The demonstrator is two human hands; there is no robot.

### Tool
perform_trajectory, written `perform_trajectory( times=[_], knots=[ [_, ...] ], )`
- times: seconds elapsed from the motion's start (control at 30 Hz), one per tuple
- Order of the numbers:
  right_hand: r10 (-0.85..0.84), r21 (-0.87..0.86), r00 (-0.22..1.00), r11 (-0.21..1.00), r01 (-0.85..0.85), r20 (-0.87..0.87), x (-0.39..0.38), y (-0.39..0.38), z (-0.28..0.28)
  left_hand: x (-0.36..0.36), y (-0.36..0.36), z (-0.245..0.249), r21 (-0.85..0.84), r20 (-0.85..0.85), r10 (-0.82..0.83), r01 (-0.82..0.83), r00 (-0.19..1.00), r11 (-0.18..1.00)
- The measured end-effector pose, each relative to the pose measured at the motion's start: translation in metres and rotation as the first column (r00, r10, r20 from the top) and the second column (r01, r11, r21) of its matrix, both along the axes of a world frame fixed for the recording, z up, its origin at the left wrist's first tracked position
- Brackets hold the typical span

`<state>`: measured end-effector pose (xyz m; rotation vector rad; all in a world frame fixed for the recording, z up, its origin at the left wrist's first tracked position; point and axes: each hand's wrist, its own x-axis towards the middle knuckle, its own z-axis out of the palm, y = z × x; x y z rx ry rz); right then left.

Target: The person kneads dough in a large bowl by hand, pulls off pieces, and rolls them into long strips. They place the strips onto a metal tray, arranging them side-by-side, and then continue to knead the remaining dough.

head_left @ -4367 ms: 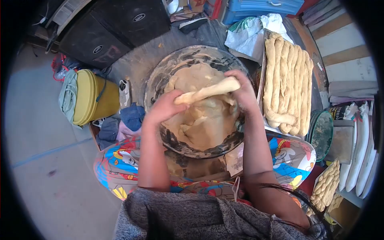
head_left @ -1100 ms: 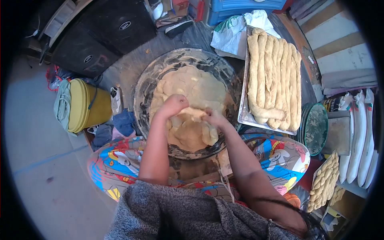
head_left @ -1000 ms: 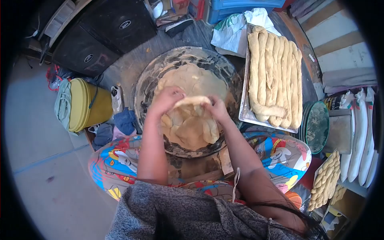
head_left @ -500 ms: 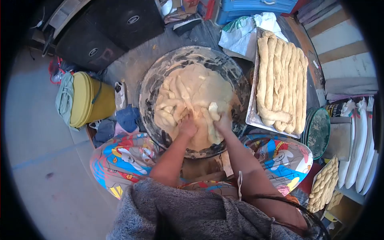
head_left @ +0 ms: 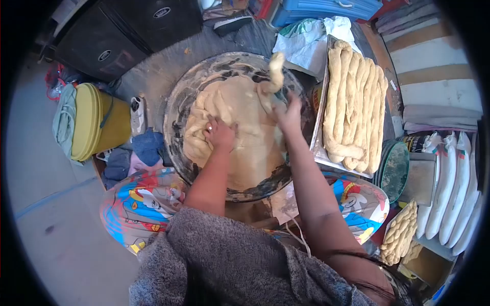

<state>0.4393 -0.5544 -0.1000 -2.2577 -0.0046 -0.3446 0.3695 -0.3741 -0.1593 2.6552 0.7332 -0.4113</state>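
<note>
A wide dark round basin (head_left: pixel 176 92), smeared with flour, holds a large mass of pale dough (head_left: pixel 250 137) with folds on its left side. My left hand (head_left: pixel 220 133), wearing a ring, lies on the folded dough with its fingers apart. Toward the basin's right side, my right hand (head_left: pixel 288 115) is raised and somewhat blurred, at the lower end of a lifted strip of dough (head_left: pixel 276 71). That strip's tip stands up above the basin's far rim. The right fingers seem closed around its lower part, which is partly hidden.
Right of the basin a metal tray (head_left: pixel 319 148) carries several long dough ropes (head_left: pixel 352 107). Beyond it lies a white plastic sack (head_left: pixel 306 43). A lidded yellow bucket (head_left: pixel 102 120) and a shoe (head_left: pixel 138 115) are at left. Braided dough (head_left: pixel 399 232) lies at lower right.
My right hand has moved forward and up, carrying the dough strip toward the far rim. My left hand has shifted left and forward onto the folds. The view has shifted slightly.
</note>
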Motion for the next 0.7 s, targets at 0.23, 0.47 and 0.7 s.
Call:
perform_trajectory(
  times=[0.23, 0.47, 0.7],
  knots=[
    [-0.092, -0.453, 0.661, 0.797, -0.399, -0.745, -0.178, -0.009, -0.135, -0.04, -0.032, -0.06, -0.675, 0.097, -0.249, 0.248, 0.964, 0.695],
    [0.245, -0.301, 0.454, 0.477, -0.826, -0.857, -0.19, -0.021, -0.119, -0.087, -0.054, -0.018, -0.027, 0.232, -0.812, 0.838, 0.535, 0.545],
    [0.401, 0.123, 0.235, 0.69, -0.714, -0.886, -0.113, -0.018, -0.066, -0.077, 0.028, -0.023, -0.106, 0.173, -0.767, 0.785, 0.619, 0.61]
  ],
)
